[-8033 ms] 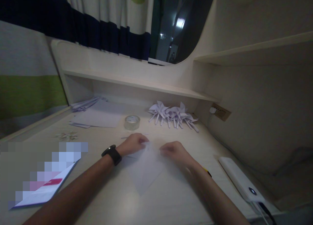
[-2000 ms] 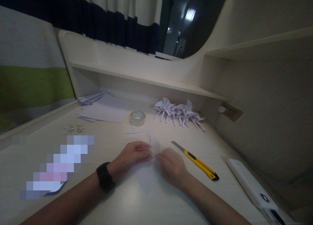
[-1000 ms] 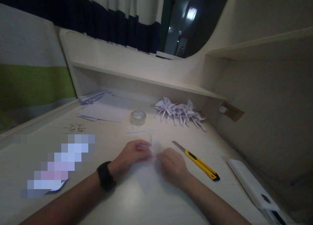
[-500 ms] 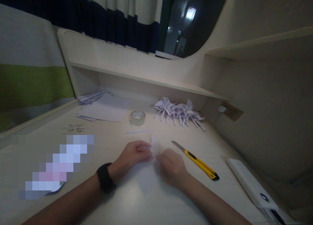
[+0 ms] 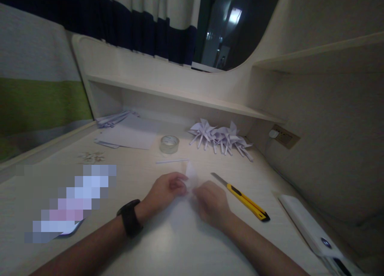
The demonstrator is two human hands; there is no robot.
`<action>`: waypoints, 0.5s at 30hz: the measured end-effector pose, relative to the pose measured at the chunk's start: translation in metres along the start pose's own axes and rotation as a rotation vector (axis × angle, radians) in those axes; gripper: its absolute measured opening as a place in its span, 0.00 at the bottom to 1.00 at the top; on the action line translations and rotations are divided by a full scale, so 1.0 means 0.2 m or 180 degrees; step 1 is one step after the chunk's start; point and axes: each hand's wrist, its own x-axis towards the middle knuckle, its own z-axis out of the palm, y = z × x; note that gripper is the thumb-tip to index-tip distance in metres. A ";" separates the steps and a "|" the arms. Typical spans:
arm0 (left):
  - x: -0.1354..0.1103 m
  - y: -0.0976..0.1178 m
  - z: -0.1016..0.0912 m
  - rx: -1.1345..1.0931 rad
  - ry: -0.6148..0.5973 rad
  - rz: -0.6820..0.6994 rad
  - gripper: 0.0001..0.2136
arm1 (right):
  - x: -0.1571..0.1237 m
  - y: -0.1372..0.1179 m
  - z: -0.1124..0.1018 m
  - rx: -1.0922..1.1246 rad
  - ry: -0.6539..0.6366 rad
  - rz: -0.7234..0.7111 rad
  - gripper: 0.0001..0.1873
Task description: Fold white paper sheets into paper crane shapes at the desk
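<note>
Between my two hands is a piece of white paper point(image 5: 191, 173), its upper part pointing away from me and its outline blurred. My left hand point(image 5: 168, 190), with a dark watch on the wrist, pinches the paper from the left side. From the right, the closed fingers of my right hand point(image 5: 212, 204) grip the same paper near its middle. A thin rolled paper stick point(image 5: 172, 161) lies just beyond my hands. To the right of my right hand rests a yellow utility knife point(image 5: 247, 202), blade out and pointing away to the left.
A roll of clear tape point(image 5: 169, 145) stands behind the stick. Several paper pinwheels point(image 5: 220, 136) lie at the back right. Paper sheets point(image 5: 132, 133) are stacked back left, near small pale bits point(image 5: 91, 157). A pixelated phone point(image 5: 70, 230) lies left, a white device point(image 5: 309, 226) right.
The hands stay in nearly the same place around the paper. My left fingers have shifted slightly, and the paper's upper part shows a little more upright. Nothing else has moved.
</note>
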 end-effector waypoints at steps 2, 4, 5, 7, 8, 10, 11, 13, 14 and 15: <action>0.00 0.00 0.00 0.0325 0.0103 0.0177 0.12 | 0.00 0.00 0.00 0.0021 0.0013 -0.0035 0.10; 0.00 0.00 0.00 0.0511 0.0160 0.0257 0.12 | 0.00 0.00 0.00 0.0050 0.0046 -0.0063 0.10; -0.01 0.00 0.00 0.0561 0.0170 0.0272 0.12 | 0.00 0.00 0.00 0.0066 0.0047 -0.0059 0.10; -0.01 0.00 0.00 0.0605 0.0174 0.0287 0.12 | 0.00 0.00 0.00 0.0090 0.0037 -0.0037 0.10; -0.01 0.00 0.00 0.0593 0.0176 0.0282 0.12 | 0.00 0.00 0.00 0.0094 0.0041 -0.0027 0.10; -0.01 0.00 0.00 0.0563 0.0195 0.0256 0.13 | 0.01 0.00 0.00 0.0104 0.0064 -0.0032 0.10; -0.01 0.00 0.00 0.0573 0.0211 0.0238 0.14 | 0.01 0.00 0.00 0.0109 0.0079 -0.0036 0.10; -0.01 0.00 0.00 0.0635 0.0223 0.0215 0.14 | 0.01 0.00 0.00 0.0125 0.0077 -0.0032 0.10; -0.01 0.00 -0.01 0.0679 0.0218 0.0212 0.14 | 0.01 0.00 0.00 0.0132 0.0064 -0.0024 0.10; -0.01 0.00 -0.01 0.0721 0.0204 0.0214 0.14 | 0.01 0.00 -0.01 0.0138 0.0058 -0.0016 0.10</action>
